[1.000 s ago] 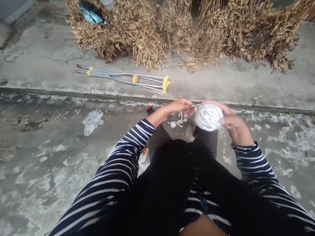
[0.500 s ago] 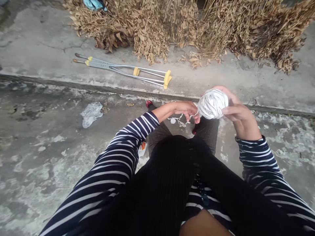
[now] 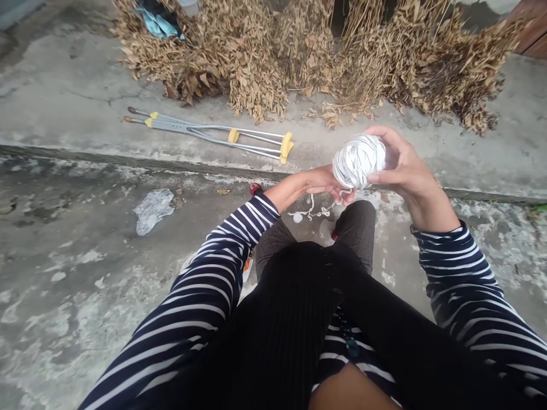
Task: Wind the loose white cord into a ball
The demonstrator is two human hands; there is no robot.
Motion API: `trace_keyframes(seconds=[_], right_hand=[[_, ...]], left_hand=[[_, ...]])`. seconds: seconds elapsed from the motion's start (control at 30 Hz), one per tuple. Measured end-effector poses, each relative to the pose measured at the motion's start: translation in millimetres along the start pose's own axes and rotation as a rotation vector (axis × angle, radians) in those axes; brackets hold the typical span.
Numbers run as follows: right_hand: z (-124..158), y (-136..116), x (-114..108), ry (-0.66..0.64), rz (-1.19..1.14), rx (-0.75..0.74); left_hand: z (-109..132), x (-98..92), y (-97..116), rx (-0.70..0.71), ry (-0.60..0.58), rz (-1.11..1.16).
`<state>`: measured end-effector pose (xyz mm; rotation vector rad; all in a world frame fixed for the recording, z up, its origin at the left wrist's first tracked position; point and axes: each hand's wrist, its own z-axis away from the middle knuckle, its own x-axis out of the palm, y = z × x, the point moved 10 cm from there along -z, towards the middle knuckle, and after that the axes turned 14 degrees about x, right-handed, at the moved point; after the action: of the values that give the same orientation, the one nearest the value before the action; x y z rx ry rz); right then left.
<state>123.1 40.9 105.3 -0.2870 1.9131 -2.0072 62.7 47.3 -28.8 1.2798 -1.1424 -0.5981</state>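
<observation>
A white ball of cord [image 3: 359,162] with thin dark streaks is held up in front of my knees. My right hand [image 3: 405,165] is wrapped around its right side, thumb in front and fingers behind. My left hand [image 3: 325,181] is at the ball's lower left, its curled fingers closed on the loose cord [image 3: 323,212] and partly hidden by the ball. From these fingers the cord trails down in kinks and loops between my legs. Beside its lower end is a small white round piece [image 3: 298,217]; whether the two are joined I cannot tell.
A pair of crutches [image 3: 209,132] with yellow pads lies on the raised concrete ledge [image 3: 64,122]. Dried leafy stalks [image 3: 256,62] are heaped behind, with a blue cloth-like item [image 3: 158,24] on them. A crumpled clear plastic bag [image 3: 154,210] lies on the lower ground to the left.
The ball and my right hand have moved slightly up and left, and the ball now overlaps my left hand's fingers. The view has tilted a little upward.
</observation>
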Motion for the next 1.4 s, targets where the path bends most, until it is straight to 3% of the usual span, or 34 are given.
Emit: trace_keyframes(seconds=[0.23,0.47,0.57,0.8,0.97,1.1,1.23,1.4], right_hand=[[-13,4,-28,0.123,0.16,-0.111],[-21,35,-51,0.232,-0.012,-0.085],[-23,47,-55,0.247,-0.128,-0.02],[-22,62,-58,0.333,-0.259,0.091],[-25,59,-49,0.367,-0.241,0.073],[-29,52,-45,0.383,-0.223,0.048],[-32,48,-42,0.398,-0.187,0.036],[-35,46,-35,0.415,-0.145,0.034]], left_hand=[[19,0.6,3,0.024,0.002,0.12],[37,-13.7,-6,0.167,0.307,0.197],[38,-16.5,-9,0.219,0.367,0.218],[28,-15.2,-11,0.235,0.403,0.155],[26,-35.5,-4,0.221,0.546,-0.151],[27,-44.8,7,0.209,0.568,-0.297],[25,-49.5,24,0.301,0.623,-0.24],[20,-56.6,36,0.384,0.788,-0.173]])
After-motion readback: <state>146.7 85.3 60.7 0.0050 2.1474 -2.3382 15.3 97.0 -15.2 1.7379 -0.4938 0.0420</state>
